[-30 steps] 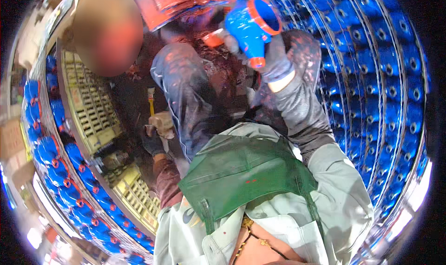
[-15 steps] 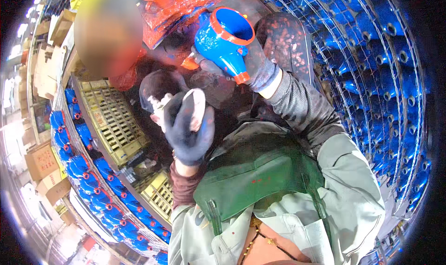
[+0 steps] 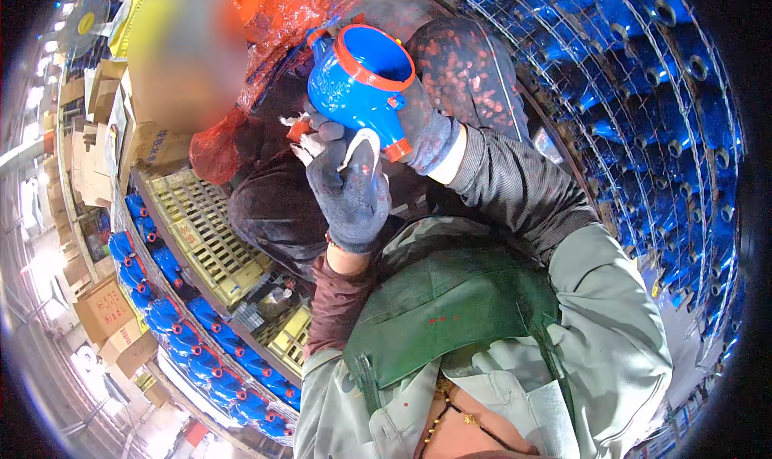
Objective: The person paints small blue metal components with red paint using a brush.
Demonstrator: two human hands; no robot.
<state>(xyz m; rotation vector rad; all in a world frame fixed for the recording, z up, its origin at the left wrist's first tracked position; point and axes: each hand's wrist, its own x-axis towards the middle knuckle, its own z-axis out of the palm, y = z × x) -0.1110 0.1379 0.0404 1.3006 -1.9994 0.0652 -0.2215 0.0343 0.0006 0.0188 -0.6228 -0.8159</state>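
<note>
A glossy blue water meter body (image 3: 342,97) with a red-painted round rim and red threaded ends is tilted in front of me, its opening facing up. My right hand (image 3: 426,125), in a grey glove, grips it from the right, close to the lower threaded end. Just below and left of it, my gloved left hand (image 3: 350,193) is closed around a white rag (image 3: 366,144) with red stains. The rag's loose end sticks out by the fingers. Beside it shows a small orange-red piece (image 3: 299,129) that I cannot make out.
Another person's yellow cap (image 3: 143,16) shows at far left. Beyond the meter body is a red, paint-covered vessel (image 3: 256,8). A yellow slatted crate (image 3: 201,238) and rows of blue bodies (image 3: 169,318) lie left, with cardboard boxes (image 3: 108,310). Wire mesh (image 3: 643,145) holding blue bodies rises on the right.
My left hand with the rag has moved right and up toward the meter body. The meter body in my right hand has shifted slightly left and nearer.
</note>
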